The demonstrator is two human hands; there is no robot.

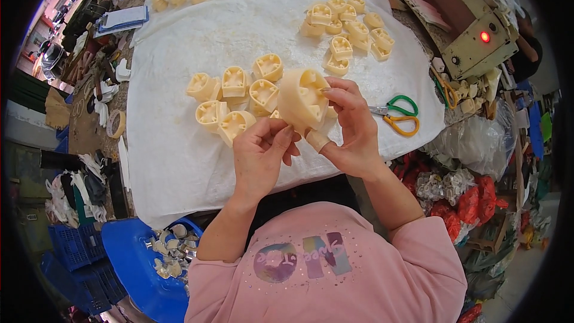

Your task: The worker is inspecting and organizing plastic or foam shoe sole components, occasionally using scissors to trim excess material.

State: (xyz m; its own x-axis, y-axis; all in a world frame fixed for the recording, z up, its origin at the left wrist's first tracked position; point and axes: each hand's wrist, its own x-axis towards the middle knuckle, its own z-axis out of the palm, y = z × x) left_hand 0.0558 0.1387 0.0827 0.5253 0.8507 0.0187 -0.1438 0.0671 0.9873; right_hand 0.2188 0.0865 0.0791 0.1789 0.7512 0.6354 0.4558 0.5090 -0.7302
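A cream moulded plastic part (293, 98), rounded with a hollow, ribbed face, is held up above the table. My right hand (354, 128) grips its right side, fingers on the rim and thumb below; a tan wrapping covers the thumb. At its lower edge my left hand (263, 152) is closed in a pinch of thumb and fingers. What lies between those left fingertips is too small to make out. Similar cream parts (234, 82) lie in a loose group just behind and left of my hands. Scissors (399, 116) with green and orange handles rest to the right.
White cloth (167, 167) covers the table. More cream parts (359, 30) are heaped at the back right and back left. A beige machine box (484, 45) with a red light stands at right. Below left is a blue tub (128, 263) with scraps; a clipboard (122, 19) lies far left.
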